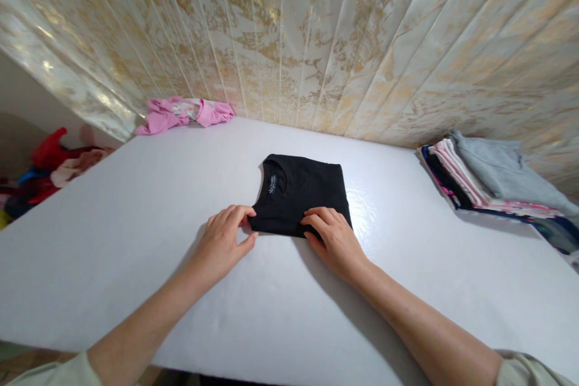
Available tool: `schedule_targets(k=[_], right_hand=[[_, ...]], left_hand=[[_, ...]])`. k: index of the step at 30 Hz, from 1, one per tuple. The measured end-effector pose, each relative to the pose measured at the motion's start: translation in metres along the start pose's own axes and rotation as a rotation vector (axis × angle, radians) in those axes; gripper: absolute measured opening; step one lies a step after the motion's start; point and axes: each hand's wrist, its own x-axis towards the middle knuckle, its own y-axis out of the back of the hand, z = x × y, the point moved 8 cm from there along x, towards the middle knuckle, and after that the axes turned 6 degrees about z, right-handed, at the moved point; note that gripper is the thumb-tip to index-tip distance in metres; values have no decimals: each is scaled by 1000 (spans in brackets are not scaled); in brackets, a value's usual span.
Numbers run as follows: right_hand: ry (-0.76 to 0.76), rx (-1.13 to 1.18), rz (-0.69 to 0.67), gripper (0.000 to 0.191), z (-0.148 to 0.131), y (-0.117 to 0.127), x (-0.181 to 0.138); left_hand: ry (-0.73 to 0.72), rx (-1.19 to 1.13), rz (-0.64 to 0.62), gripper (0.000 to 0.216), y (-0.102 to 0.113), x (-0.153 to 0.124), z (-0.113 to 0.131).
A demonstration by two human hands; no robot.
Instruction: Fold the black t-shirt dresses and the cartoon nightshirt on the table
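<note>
A black T-shirt (301, 190) lies folded into a neat rectangle in the middle of the white table (136, 211), collar and label facing up at its left side. My left hand (224, 241) pinches its near left corner between thumb and fingers. My right hand (332, 238) rests on its near right edge, fingers curled over the fabric.
A crumpled pink garment (183, 113) lies at the table's far left corner against the marbled wall. A stack of folded clothes (493, 184), grey on top, sits at the right edge. More red and mixed clothes (49, 166) are heaped beyond the left edge.
</note>
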Motion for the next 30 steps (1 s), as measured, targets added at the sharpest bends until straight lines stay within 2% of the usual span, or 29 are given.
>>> schedule_targets(k=[4, 8, 14, 21, 25, 30], right_hand=[[-6, 11, 9, 19, 2, 0, 0], [-12, 28, 5, 19, 2, 0, 0], [-17, 41, 4, 19, 2, 1, 0], [-23, 39, -2, 19, 3, 1, 0], [-22, 43, 6, 18, 3, 1, 0], [-24, 47, 0, 19, 3, 1, 1]], left_hand=[[-31, 55, 17, 15, -4, 1, 11], [-58, 58, 16, 23, -7, 1, 16], [-67, 62, 90, 30, 1, 0, 13], [-60, 91, 71, 36, 3, -1, 11], [-155, 201, 70, 32, 0, -5, 21], [-132, 266, 39, 20, -3, -2, 16]])
